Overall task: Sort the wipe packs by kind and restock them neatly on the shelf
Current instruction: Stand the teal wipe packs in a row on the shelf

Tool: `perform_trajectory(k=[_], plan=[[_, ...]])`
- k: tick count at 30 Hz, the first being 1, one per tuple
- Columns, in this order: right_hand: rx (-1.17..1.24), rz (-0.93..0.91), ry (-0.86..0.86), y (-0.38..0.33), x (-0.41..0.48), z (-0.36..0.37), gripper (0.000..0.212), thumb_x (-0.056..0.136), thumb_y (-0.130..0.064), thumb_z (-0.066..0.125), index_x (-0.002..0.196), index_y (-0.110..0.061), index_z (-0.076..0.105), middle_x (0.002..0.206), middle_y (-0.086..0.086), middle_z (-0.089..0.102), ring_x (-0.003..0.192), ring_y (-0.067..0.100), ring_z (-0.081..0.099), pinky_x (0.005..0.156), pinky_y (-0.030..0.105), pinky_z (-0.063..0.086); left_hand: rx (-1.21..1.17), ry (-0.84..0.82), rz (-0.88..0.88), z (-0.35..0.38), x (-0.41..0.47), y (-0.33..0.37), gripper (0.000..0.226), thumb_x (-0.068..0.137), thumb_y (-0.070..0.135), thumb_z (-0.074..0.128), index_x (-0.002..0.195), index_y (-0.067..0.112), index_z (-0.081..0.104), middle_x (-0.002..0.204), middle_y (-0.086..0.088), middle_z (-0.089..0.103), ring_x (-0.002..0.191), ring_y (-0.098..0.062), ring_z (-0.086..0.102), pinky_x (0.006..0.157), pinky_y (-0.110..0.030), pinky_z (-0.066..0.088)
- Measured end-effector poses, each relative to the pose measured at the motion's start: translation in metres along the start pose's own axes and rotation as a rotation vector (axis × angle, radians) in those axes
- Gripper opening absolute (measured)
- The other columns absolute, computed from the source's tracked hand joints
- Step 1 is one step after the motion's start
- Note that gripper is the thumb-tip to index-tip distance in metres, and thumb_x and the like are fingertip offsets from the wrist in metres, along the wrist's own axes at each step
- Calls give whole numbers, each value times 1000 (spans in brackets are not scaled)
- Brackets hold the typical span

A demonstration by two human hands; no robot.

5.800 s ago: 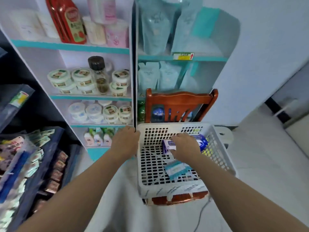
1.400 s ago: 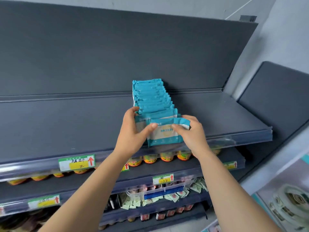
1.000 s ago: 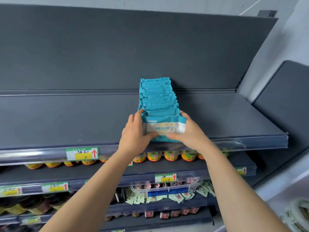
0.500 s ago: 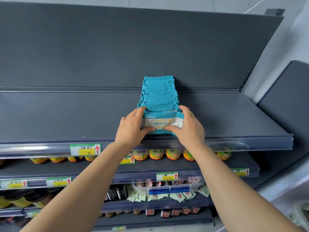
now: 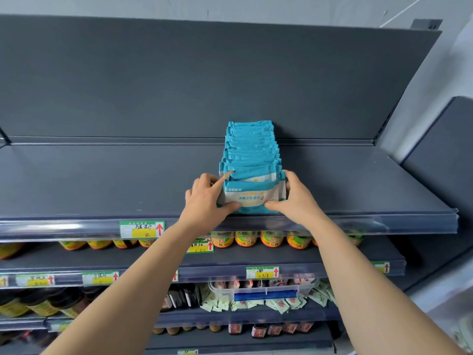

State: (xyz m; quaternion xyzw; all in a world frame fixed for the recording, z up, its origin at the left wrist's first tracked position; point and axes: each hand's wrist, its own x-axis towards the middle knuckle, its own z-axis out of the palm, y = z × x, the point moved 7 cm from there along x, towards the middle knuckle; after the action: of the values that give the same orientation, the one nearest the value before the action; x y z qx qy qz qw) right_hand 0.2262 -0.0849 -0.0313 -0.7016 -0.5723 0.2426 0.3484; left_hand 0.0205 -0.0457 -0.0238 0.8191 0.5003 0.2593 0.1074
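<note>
A dark grey top shelf (image 5: 102, 180) spans the middle of the frame, with a matching back panel rising behind it and a clear price strip along its front edge. One row of teal wipe packs (image 5: 250, 155) stands on it, right of centre, running from the back panel to the front edge. A green and yellow price label (image 5: 142, 229) sits in the strip, left of centre. The lower shelf (image 5: 332, 254) just beneath carries a line of orange-lidded jars (image 5: 246, 239). Further down the frame, another shelf holds a clear tray (image 5: 263, 290) and loose pale green sachets (image 5: 220, 303).
</note>
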Motion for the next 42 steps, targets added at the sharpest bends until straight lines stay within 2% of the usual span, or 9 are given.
perform_trajectory(k=[3,7,16,23,27,32,36,38,42], plan=[[124,44,-60,0,0,-1,101,65,-28,87,146,-29,27,140,-8,48,126,14,48,105,44,43,-216,134,-57,-12,-4,-2,56,74,41,78,121,22,56,107,7,51,104,-14,47,90,-34,43],[245,38,-109,-10,-4,7,87,64,-25,89,135,-28,40,122,-15,58,112,6,56,102,38,46,-352,-75,-73,4,-5,14,29,80,26,75,105,17,63,97,8,66,85,-13,60,69,-28,51],[-72,15,17,-13,-8,-7,66,65,-31,87,118,-20,51,119,-7,60,100,12,58,87,37,52,-335,-98,-163,-3,8,2,55,67,35,85,107,21,49,105,9,57,93,-11,56,68,-22,44],[-86,-32,63,-11,-6,2,79,63,-38,87,125,-21,42,126,-5,54,111,14,54,89,35,50,-263,-94,-142,-3,7,-8,88,66,34,85,134,12,34,129,0,42,116,-15,45,94,-36,46],[208,78,-143,-6,1,7,117,53,-39,91,147,-31,22,141,-13,48,127,11,47,109,45,39,-517,-352,-163,11,12,-4,109,62,24,87,144,19,14,135,6,49,119,-16,54,95,-41,51],[339,72,-173,-13,3,13,95,64,-18,89,139,-32,33,126,-15,56,118,6,52,107,42,42,-560,-467,-93,18,13,8,97,75,3,77,143,41,21,121,15,60,108,-5,59,90,-26,53],[491,124,-102,-8,5,3,115,66,-18,87,153,-24,12,137,-13,45,124,5,42,109,34,32,-757,-456,-161,16,16,7,98,77,-13,70,132,41,11,110,17,54,84,2,68,64,-14,53],[529,111,-159,-13,7,9,114,63,-19,89,152,-24,19,133,-14,52,124,7,47,110,33,34,-780,-469,-152,19,20,12,113,75,-12,72,146,33,-3,114,16,55,96,-7,67,72,-18,55],[549,72,-227,-12,9,14,105,50,-24,92,141,-26,39,125,-9,63,116,9,58,107,40,42,-801,-576,-125,21,23,20,111,72,-8,76,143,42,8,127,7,56,116,-12,58,82,-22,55]])
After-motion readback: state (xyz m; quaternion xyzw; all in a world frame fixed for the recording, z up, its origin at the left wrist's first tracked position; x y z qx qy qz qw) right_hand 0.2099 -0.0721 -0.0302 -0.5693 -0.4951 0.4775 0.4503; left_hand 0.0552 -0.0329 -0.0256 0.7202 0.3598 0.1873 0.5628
